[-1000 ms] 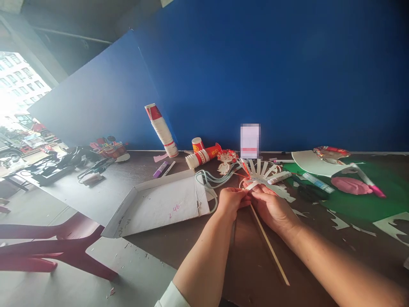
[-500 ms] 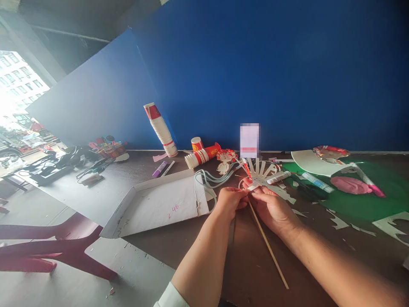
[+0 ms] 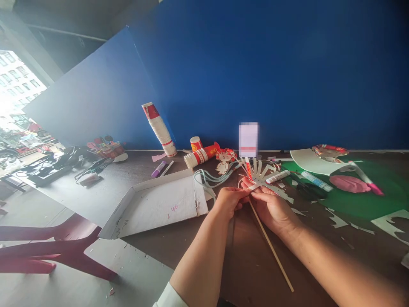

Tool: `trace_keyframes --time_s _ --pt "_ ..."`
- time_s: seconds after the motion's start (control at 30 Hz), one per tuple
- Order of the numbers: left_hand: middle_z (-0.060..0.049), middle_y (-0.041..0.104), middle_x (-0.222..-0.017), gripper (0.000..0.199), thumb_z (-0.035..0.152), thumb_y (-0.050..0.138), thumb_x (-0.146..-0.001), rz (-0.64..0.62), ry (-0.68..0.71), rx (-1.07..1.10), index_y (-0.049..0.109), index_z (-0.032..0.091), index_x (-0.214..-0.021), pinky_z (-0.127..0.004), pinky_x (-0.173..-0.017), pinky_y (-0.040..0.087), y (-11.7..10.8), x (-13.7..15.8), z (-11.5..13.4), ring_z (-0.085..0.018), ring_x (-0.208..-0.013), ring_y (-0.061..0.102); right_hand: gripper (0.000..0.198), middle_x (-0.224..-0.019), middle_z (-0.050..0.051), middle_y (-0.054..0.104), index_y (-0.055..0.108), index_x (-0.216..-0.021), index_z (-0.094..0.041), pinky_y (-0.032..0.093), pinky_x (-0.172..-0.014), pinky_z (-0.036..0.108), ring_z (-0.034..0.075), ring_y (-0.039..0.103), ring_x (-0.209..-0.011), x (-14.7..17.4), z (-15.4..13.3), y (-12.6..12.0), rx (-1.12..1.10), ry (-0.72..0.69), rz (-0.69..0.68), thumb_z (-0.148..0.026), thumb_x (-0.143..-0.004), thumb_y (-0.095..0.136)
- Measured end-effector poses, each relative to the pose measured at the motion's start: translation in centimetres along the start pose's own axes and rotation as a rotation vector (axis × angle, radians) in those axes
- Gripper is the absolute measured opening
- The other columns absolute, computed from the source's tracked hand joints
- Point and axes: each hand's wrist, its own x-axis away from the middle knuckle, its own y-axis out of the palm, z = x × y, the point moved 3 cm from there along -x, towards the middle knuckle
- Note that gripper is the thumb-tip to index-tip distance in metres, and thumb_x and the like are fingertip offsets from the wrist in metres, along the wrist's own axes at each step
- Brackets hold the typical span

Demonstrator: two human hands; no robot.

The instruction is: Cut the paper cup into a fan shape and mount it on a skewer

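A paper cup cut into a fan of strips, white with a patch of red, sits between my two hands. My left hand pinches one of its strips with thumb and index finger. Cupped around the base from the right, my right hand holds the cut cup, its thumb close to the left fingertips. A thin wooden stick slants down to the right from beneath the fingers; its upper end is hidden by them. Just beyond the right hand is a white glue stick.
A cardboard box lid lies left of my hands. Behind stand a tall stack of paper cups and a cut-out paper figure. On the right are a green mat, a pink lump and paper scraps.
The lower end of the wooden stick has swung slightly to the right. The strips have turned a little in my fingers, while both hands keep nearly the same place and grip.
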Motion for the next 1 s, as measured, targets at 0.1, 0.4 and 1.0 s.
trace_keyframes --time_s 0.1,0.4,1.0 --pt "-0.004 0.065 -0.065 0.034 0.03 0.089 -0.057 -0.014 -0.005 0.004 0.062 0.011 -0.065 -0.015 -0.041 0.033 -0.02 -0.15 -0.09 -0.009 -0.055 0.059 0.032 -0.114 0.001 0.074 0.072 -0.085 -0.027 0.05 -0.106 0.04 0.025 0.058 -0.125 -0.01 -0.02 -0.07 -0.017 0.004 0.014 -0.009 -0.06 0.065" --pt "-0.002 0.061 -0.057 0.023 0.018 0.082 -0.069 -0.033 0.01 0.083 0.062 0.009 -0.063 -0.015 -0.049 0.049 0.21 0.37 0.1 -0.005 -0.047 0.055 0.031 -0.108 0.002 0.074 0.07 -0.088 -0.024 0.051 -0.104 0.039 0.024 0.058 -0.123 0.11 -0.11 0.18 -0.02 0.021 0.031 -0.009 -0.061 0.065" --pt "0.0 0.059 -0.062 0.039 0.036 0.089 -0.052 -0.043 0.069 -0.019 0.061 0.013 -0.068 -0.014 -0.042 0.031 -0.25 -0.22 -0.1 -0.006 -0.054 0.053 0.041 -0.12 -0.001 0.07 0.07 -0.1 -0.026 0.048 -0.106 0.037 0.022 0.055 -0.127 0.84 -0.62 0.73 -0.016 0.018 0.017 -0.01 -0.063 0.066"
